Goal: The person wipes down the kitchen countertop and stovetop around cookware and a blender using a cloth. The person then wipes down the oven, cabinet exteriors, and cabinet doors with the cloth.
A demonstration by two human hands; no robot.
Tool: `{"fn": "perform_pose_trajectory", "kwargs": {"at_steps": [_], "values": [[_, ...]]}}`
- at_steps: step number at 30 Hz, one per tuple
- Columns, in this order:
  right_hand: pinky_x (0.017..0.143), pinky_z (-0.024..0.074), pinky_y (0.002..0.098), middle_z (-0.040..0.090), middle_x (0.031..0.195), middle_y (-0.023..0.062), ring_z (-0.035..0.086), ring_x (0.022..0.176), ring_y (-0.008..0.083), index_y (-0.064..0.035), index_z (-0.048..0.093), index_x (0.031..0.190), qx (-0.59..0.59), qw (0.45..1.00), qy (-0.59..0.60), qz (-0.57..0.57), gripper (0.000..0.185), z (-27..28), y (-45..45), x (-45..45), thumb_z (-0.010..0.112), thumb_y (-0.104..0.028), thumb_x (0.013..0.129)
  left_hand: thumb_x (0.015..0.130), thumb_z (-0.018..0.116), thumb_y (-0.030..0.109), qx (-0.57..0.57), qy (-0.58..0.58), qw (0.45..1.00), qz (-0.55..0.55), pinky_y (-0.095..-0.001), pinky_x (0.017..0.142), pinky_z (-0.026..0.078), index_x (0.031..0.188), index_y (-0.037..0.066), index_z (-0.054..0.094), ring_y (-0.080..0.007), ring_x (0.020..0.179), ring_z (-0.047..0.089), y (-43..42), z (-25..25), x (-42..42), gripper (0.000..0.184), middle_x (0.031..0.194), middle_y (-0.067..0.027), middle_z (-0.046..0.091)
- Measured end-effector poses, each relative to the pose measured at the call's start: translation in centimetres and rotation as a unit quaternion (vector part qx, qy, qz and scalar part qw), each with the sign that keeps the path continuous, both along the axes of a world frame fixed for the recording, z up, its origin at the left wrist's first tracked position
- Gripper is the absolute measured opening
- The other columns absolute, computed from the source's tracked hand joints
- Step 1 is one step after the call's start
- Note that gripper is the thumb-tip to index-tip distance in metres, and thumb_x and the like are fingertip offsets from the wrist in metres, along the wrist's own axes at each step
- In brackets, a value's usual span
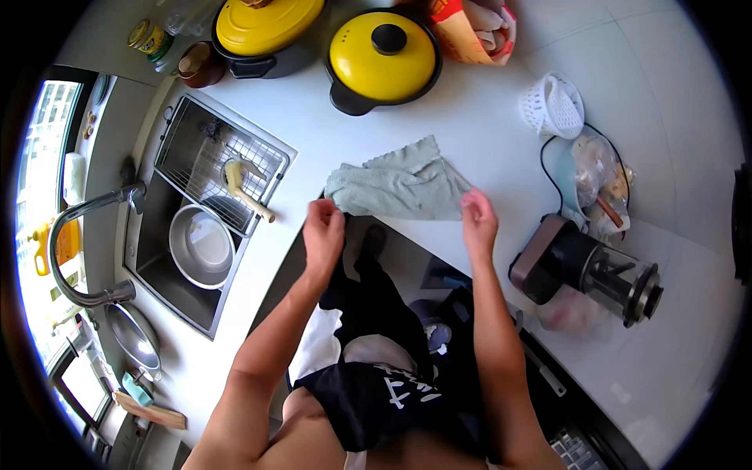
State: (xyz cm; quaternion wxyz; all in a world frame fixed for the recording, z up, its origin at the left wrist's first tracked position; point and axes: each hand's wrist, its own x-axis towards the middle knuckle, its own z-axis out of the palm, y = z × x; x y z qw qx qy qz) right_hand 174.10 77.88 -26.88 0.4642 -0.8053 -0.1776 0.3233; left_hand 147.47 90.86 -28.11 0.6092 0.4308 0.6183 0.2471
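Head view: 1 grey-green cloth (399,188) sits between 2 sets of fingers, on the counter (313,133). Left hand (323,235) and right hand (479,223) each pinch a near corner (left fingertips partly hidden). Spread sideways; creases and fold not flattened. Underside hidden; plastic bag (576,309) beyond right fingers blurred.

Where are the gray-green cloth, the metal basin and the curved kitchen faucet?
Gray-green cloth (409,188): head view, on its creased middle.
Metal basin (204,244): head view, on its bare inside bottom.
Kitchen faucet (53,247): head view, on its curved metal neck.
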Motion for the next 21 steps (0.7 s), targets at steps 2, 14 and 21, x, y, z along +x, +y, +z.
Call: {"fn": "perform_pose_trajectory", "kwargs": {"at_steps": [2, 14, 21], "values": [[0.1, 0.0488, 0.0415, 0.053, 0.142, 0.018, 0.057, 0.124, 0.0378, -0.0098, 0.061, 0.133, -0.076, 0.943, -0.287, 0.15, 0.041, -0.8, 0.7, -2.6, 0.064, -0.014, 0.092, 0.086, 0.062, 0.005, 0.202, 0.1, 0.965, -0.134, -0.0389, 0.086, 0.053, 0.115, 0.0, 0.058, -0.0331, 0.1, 0.063, -0.5, 0.3, 1.0, 0.029, 0.111, -0.0175, 0.062], [0.118, 0.0141, 0.06, 0.03, 0.16, 0.0198, 0.023, 0.149, 0.041, -0.0137, 0.04, 0.152, -0.123, 0.796, -0.459, 0.376, 0.067, -5.1, 13.5, -10.1, 0.06, -0.039, 0.093, 0.094, 0.053, 0.017, 0.418, 0.253, 0.788, -0.374, -0.0483, 0.118, 0.026, 0.145, 0.009, 0.048, -0.0319, 0.145, 0.035, 8.1, -2.9, 2.2, 0.052, 0.156, -0.0125, 0.04], [0.12, 0.0154, 0.0536, 0.035, 0.158, 0.0189, 0.027, 0.149, 0.0346, -0.01, 0.04, 0.151, -0.001, 0.807, -0.456, 0.375, 0.057, -6.8, 29.4, -16.8, 0.049, -0.032, 0.099, 0.088, 0.056, 0.017, 0.464, 0.334, 0.783, -0.245, -0.0489, 0.117, 0.028, 0.141, 0.006, 0.052, -0.0339, 0.144, 0.036, 21.5, -4.2, -2.1, 0.055, 0.155, -0.0147, 0.042]]}}
